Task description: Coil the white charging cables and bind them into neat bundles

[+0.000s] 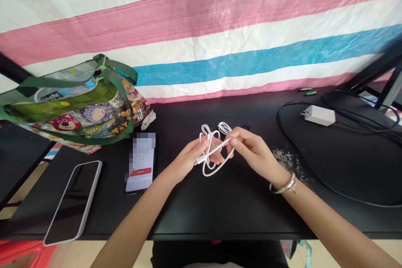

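Note:
A white charging cable (213, 171) hangs in loose loops between my two hands, above the black table. My left hand (196, 150) is closed around part of the loops, near a connector end (199, 161) that points to the lower left. With thumb and forefinger, my right hand (246, 146) pinches another stretch of the same cable. Behind the hands, more white coils rise at the top; whether they belong to one bundle is partly hidden by the fingers. A metal bracelet (284, 185) circles the right wrist.
To the left lie a lit phone (141, 163) and a dark-screened phone (73, 201) in a pale case. A cartoon-print bag (94, 113) with green handles stands behind them. On the right are a white charger (319, 115), a black cable (314, 176) and small scattered debris (287, 159).

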Demonstrator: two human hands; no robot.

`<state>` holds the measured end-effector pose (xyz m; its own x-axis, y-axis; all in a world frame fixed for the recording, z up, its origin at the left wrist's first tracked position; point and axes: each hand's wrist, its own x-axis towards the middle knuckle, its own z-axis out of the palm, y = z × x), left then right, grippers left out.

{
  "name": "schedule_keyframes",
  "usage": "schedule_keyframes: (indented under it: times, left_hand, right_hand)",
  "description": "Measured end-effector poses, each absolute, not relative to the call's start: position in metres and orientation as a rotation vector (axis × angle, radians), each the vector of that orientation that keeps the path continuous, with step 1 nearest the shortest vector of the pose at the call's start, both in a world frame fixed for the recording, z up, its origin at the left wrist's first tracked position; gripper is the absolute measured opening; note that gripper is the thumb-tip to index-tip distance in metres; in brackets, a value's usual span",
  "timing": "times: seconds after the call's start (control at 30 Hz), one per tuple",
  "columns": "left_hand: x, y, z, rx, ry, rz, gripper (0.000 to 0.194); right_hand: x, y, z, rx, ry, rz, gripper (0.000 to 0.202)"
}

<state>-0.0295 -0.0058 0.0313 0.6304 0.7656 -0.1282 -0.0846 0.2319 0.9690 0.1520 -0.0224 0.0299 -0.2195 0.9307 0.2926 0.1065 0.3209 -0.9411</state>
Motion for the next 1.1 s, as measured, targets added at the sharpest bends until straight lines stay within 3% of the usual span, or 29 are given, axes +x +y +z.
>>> schedule_keyframes:
  times: [0.17,0.43,0.83,1.1]
  left_hand:
    - [-0.0286,-0.0065,0.0334,1.335,0.723,0.593,0.059]
    - [-0.0257,-0.0119,0.0334,1.402,0.659,0.530,0.042]
    - [-0.0248,-0.0113,0.0318,1.411,0.679,0.572,0.047]
    - [-0.0246,-0.0107,0.0310,1.366,0.695,0.531,0.046]
  right_hand:
    - [0.1516,-0.0234,0.0301,-0.952,-1.699,0.808,0.035]
    - [0.1504,-0.0250,0.0313,-0.910,-1.812,0.577,0.023]
    - [0.1507,-0.0264,0.0260,-0.986,-1.779,0.512,0.013]
    - [0.1534,-0.0250,0.0236,-1.016,-1.879,0.536,0.017]
